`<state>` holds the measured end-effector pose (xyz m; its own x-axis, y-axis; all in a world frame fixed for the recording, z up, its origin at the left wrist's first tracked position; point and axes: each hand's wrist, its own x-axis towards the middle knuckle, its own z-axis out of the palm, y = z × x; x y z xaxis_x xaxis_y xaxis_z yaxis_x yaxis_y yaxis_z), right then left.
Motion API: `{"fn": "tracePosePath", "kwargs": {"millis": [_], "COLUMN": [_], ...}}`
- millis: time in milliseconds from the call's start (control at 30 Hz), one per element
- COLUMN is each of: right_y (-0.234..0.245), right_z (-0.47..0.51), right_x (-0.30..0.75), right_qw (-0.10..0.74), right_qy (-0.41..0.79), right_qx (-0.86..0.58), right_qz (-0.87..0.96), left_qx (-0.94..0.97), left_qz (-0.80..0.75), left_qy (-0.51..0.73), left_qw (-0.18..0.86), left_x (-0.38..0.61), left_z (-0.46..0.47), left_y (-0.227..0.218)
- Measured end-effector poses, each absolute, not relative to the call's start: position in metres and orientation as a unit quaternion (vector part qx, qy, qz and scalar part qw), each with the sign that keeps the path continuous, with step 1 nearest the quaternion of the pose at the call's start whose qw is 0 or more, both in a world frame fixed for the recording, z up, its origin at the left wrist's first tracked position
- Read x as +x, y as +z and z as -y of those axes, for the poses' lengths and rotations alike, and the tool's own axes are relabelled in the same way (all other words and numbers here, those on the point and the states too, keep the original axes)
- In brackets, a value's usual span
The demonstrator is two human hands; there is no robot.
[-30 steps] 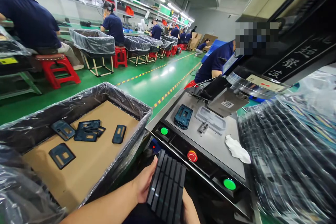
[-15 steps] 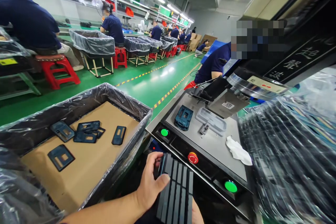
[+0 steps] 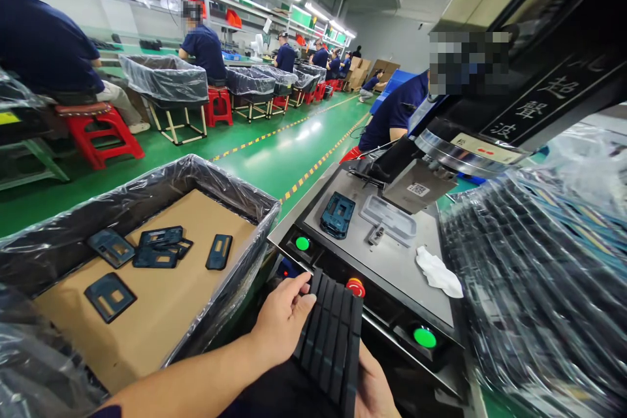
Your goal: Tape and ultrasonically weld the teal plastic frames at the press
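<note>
- Down at the bottom edge, the right hand is mostly hidden under the stack of dark flat parts, and the picture cuts it off, so only the thumb side shows.
- It holds the stack from below, fingers out of sight.
- The left hand comes in from the lower left with a bare forearm. Its fingers curl over the top left edge of the stack and grip it there.
- The stack is tilted, standing on its thin edges, just in front of the machine's control panel. It covers part of the red stop button.
- A green button sits to the left of the stack and another green button to the right.
- On the machine's metal plate lie a blue holder, a clear tray and a white cloth.
- The plastic bag of parts on the right is shiny and blurry; what is inside is hard to make out.
- On the left, a lined bin holds a few dark frames lying on cardboard.
</note>
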<state>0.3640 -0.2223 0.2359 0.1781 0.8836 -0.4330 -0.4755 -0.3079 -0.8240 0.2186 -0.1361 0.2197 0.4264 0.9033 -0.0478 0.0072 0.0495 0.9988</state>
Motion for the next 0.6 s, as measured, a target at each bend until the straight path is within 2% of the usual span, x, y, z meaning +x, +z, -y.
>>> {"fn": "tracePosePath", "kwargs": {"millis": [100,233,433,500,600], "right_y": [0.243,0.263,0.31,0.323,0.337], "right_z": [0.215,0.202,0.152,0.123,0.079], "right_x": [0.365,0.367,0.389,0.4,0.416], "right_qw": [0.548,0.55,0.594,0.604,0.603], "right_qy": [0.623,0.615,0.544,0.503,0.452], "right_qx": [-0.532,-0.55,-0.565,-0.592,-0.631], "right_qz": [0.166,0.13,0.176,0.18,0.186], "left_qx": [0.621,0.651,0.641,0.612,0.555], "left_qz": [-0.336,-0.346,-0.277,-0.252,-0.213], "left_qy": [0.316,0.266,0.349,0.363,0.321], "left_qw": [0.633,0.621,0.625,0.656,0.737], "left_x": [0.214,0.219,0.261,0.282,0.313], "left_z": [0.134,0.125,0.06,0.031,-0.009], "left_y": [0.231,0.251,0.285,0.292,0.298]}}
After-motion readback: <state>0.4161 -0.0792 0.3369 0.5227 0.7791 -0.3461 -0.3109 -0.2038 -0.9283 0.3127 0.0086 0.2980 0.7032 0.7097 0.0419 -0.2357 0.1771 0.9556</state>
